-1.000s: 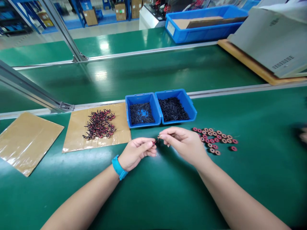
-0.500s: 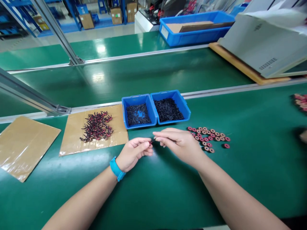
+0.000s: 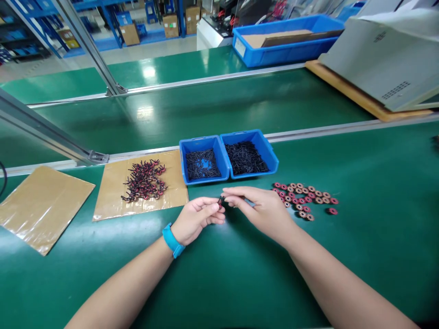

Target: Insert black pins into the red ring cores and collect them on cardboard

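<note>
My left hand [image 3: 197, 221], with a blue band at the wrist, pinches a small red toothed ring [image 3: 220, 207] between thumb and fingertips. Short thin black tubes [image 3: 221, 199] stick up from the ring. My right hand [image 3: 262, 208] meets it from the right, thumb and forefinger closed at one of these black tubes; the fingers partly hide it. Just behind the hands stand two blue bins, a left bin [image 3: 225, 179] and a right bin [image 3: 272, 157], both holding loose black tubes. Loose red and tan toothed rings [image 3: 302, 200] lie right of my right hand.
A pile of rings with black tubes [image 3: 146, 180] lies on a brown wrapped sheet [image 3: 109, 201] at left. Another brown sheet [image 3: 44, 208] lies farther left. Metal posts [image 3: 44, 130] rise behind. A grey cabinet [image 3: 380, 64] and a large blue tray [image 3: 288, 55] stand at the back.
The whole scene has shifted slightly right in view. Both hands stay together at the ring; the black tubes at the fingertips now point more upward.
</note>
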`<state>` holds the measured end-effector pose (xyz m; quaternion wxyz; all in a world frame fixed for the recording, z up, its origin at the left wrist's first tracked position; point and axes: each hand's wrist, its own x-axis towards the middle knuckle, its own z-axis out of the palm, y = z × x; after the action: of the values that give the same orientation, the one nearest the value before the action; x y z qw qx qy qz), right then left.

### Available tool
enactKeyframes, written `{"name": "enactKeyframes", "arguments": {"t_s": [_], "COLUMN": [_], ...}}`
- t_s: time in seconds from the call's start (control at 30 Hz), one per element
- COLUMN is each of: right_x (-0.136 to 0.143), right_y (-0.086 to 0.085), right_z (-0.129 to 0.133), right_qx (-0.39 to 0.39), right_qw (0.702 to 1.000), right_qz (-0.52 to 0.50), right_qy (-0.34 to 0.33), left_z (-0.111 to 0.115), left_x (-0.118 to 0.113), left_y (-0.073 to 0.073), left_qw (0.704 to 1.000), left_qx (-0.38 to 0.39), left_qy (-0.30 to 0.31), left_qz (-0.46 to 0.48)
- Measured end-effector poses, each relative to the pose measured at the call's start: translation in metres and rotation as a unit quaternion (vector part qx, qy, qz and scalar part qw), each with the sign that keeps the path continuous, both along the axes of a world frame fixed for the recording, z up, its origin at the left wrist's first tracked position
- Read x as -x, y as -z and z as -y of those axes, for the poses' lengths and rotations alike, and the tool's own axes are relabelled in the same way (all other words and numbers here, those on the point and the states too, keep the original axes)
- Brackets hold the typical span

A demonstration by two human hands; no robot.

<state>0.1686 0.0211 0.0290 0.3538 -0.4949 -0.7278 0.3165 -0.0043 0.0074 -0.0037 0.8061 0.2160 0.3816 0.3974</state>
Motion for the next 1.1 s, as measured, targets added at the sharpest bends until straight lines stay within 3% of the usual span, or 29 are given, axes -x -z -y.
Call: {"name": "enactKeyframes", "arguments": {"t_s": [0.3,0.9,1.1], "right_x": [-0.0031,-0.0013,0.0005], "right_y": [0.0037,0.0032,0.0021], "right_z": [-0.0045,-0.0027,-0.0015], "right_qx": [0.029,0.020,0.083], "right_qw": [0.991,0.997,0.995], "right_qz": [-0.084,-0.034,-0.057], "right_qy": [0.098,0.070,0.009], "left_z": [0.0002,-0.0002,0.0001], "left_x": [0.0007,0.0017,0.0020], "left_y": [-0.0010,-0.0006,0.0000], "left_qw": [1.000,1.000,1.000], "left_qx": [0.001,-0.004,-0.011], "left_qy": [0.000,0.005,0.000], "left_qz": [-0.001,0.002,0.013]}}
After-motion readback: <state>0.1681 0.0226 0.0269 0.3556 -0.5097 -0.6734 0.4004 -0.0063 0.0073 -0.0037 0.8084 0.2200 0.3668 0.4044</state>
